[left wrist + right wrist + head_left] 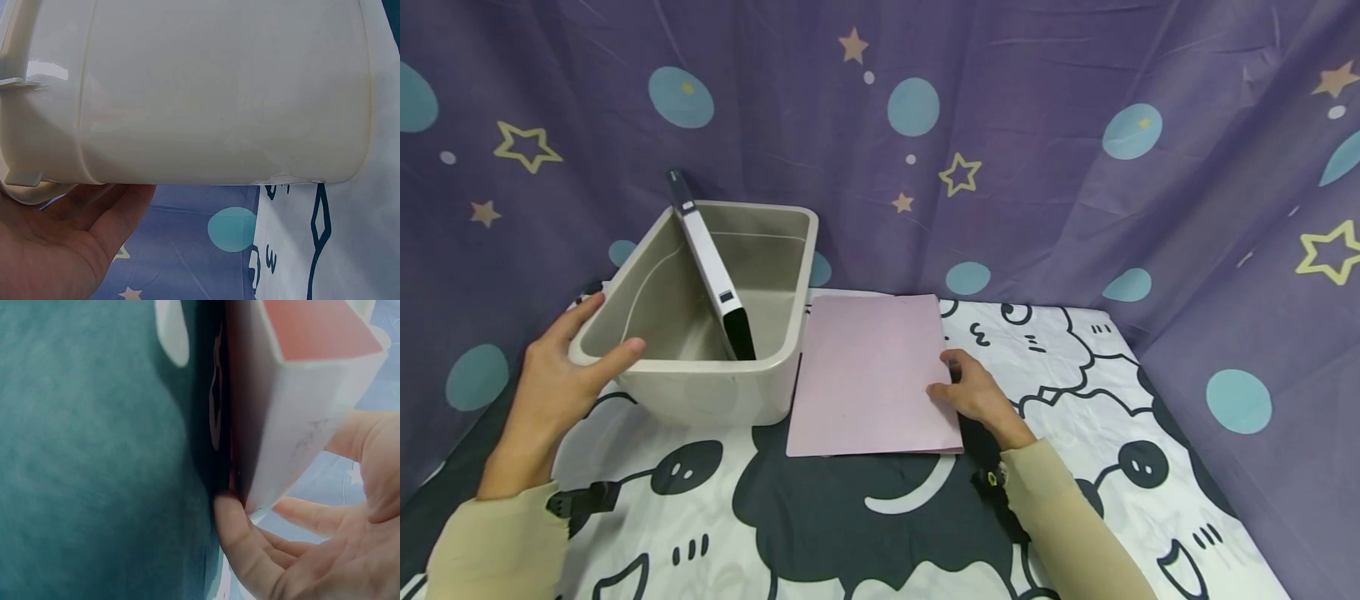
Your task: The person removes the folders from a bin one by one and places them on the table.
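A beige plastic bin [700, 387] stands at the left on the patterned cloth. My left hand [561, 367] holds its near left corner, thumb over the rim and fingers along the outer side; in the left wrist view those fingers [122, 219] are partly hidden by the bin wall [219, 94]. Leaning inside the bin is a long, narrow white object [709, 254] with black ends. To the right of the bin lies a pink folder [872, 375]. My right hand [973, 387] grips its right edge, with fingertips [231, 509] at the underside of its white edge [300, 419] in the right wrist view.
A black-and-white cloth [1120, 400] with cartoon faces covers the surface. Behind it and along the right hangs a purple curtain [1030, 192] with stars and blue spots. The bin's far rim is close to the curtain.
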Available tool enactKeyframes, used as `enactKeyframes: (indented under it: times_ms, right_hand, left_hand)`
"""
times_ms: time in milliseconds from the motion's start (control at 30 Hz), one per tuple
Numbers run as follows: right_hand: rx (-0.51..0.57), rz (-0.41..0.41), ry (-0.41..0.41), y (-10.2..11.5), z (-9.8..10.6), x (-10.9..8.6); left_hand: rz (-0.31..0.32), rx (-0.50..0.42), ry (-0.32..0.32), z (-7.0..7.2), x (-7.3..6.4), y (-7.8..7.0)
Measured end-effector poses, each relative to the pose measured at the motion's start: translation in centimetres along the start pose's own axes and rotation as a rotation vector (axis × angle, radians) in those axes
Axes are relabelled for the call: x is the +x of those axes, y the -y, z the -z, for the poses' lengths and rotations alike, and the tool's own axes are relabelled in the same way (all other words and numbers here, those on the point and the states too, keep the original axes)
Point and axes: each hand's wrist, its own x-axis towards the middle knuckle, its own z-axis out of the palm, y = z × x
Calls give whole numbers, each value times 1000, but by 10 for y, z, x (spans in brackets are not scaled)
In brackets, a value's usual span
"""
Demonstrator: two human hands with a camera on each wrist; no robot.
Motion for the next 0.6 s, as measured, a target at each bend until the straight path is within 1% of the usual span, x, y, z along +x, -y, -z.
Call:
enactKeyframes:
  times_ms: [233, 433, 600]
  right_hand:
    - [-2, -8, 11, -1, 0, 0]
    - [-7, -12, 16, 0, 0, 0]
    - [-10, -10, 12, 0, 0, 0]
  left_hand:
    - [-5, -3, 0, 0, 0, 0]
    - [7, 7, 11, 1, 0, 0]
    - [6, 11, 8, 1, 0, -1]
